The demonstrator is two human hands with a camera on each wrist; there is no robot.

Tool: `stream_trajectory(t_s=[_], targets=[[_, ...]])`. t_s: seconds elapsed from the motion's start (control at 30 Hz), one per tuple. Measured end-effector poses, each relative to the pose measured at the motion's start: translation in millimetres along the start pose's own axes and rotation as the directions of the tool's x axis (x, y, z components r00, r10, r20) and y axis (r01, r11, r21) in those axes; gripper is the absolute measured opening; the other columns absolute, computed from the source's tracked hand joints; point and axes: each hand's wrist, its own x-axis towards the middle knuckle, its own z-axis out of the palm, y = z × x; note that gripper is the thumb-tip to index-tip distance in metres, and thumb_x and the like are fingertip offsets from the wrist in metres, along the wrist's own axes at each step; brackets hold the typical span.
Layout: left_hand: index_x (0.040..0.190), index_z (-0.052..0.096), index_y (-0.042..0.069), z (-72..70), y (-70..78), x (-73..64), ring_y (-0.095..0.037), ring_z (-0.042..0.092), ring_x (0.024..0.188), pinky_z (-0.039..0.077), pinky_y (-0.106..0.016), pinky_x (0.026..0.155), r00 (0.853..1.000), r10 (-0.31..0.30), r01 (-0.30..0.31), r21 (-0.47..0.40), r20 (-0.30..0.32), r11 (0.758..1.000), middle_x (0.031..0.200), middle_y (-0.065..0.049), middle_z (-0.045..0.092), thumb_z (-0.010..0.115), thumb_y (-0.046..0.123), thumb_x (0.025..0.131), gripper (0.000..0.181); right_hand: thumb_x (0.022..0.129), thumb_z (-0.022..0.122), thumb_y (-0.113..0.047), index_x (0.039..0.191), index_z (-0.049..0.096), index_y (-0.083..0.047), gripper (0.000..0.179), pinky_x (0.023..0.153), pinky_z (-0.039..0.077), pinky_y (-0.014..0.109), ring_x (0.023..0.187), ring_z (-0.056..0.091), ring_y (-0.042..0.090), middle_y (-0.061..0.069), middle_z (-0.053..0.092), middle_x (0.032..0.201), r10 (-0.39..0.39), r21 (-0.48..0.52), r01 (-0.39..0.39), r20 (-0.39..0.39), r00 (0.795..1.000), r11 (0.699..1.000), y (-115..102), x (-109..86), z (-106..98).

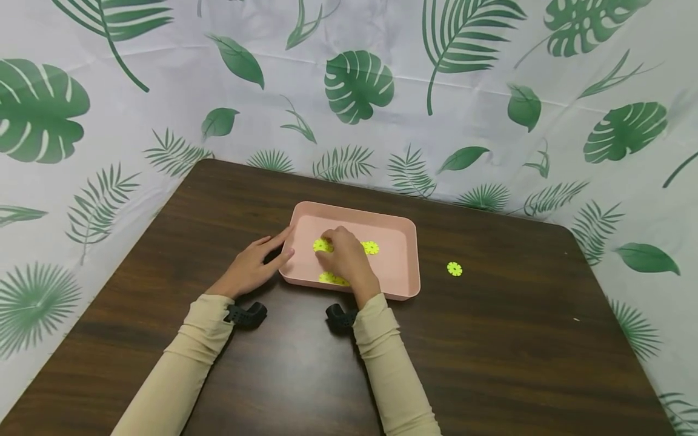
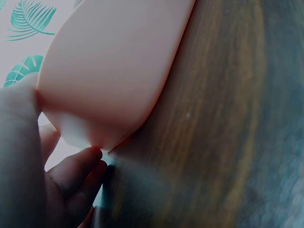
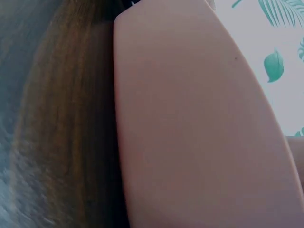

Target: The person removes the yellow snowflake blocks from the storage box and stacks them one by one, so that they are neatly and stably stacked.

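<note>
A shallow pink tray (image 1: 392, 272) lies on the dark wooden table, holding several flat yellow flower-shaped discs. My left hand (image 1: 248, 266) grips its left end, thumb over the rim; in the left wrist view, fingertips (image 2: 88, 164) touch the tray's outer side. My right hand (image 1: 349, 257) reaches inside, thumb and index finger curled round one yellow disc (image 1: 320, 245). Another yellow disc (image 1: 371, 247) lies just right of that hand. Yellow pieces (image 1: 329, 278) by the front wall are partly hidden. The right wrist view shows mainly the tray's outer wall (image 3: 190, 118), with the fingertips hidden behind it.
One more yellow disc (image 1: 454, 269) lies on the table (image 1: 507, 315) right of the tray. A white cloth (image 1: 294, 91) with green leaves hangs behind the table. Both wrists wear black mounts, one (image 1: 248, 315) on the left.
</note>
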Motion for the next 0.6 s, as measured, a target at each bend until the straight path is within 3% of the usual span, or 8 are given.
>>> stream_trajectory(t_s=[0.37, 0.6], targets=[[0.166, 0.023, 0.036, 0.4, -0.2, 0.0, -0.047, 0.026, 0.151, 0.026, -0.075, 0.112, 1.0, -0.003, 0.003, 0.0, -0.002, 1.0, 0.165, -0.01, 0.036, 0.044, 0.06, 0.106, 0.068, 0.095, 0.076, -0.015, 0.133, 0.07, -0.003, 0.04, 0.093, 0.053, 0.039, 0.095, 0.057, 0.025, 0.013, 0.067, 0.114, -0.031, 0.017, 0.031, -0.023, 0.999, 0.999, 1.7, 1.4, 2.8], [0.166, 0.024, 0.036, 0.7, -0.6, -1.0, -0.046, 0.026, 0.152, 0.026, -0.075, 0.112, 1.0, -0.002, 0.002, -0.014, -0.009, 1.0, 0.165, -0.008, 0.036, 0.045, 0.059, 0.106, 0.067, 0.096, 0.076, -0.017, 0.124, 0.074, 0.0, 0.033, 0.082, 0.05, 0.037, 0.091, 0.055, 0.025, 0.013, 0.065, 0.105, -0.061, 0.034, 0.062, -0.019, 0.998, 0.998, 3.6, 1.4, 1.9]])
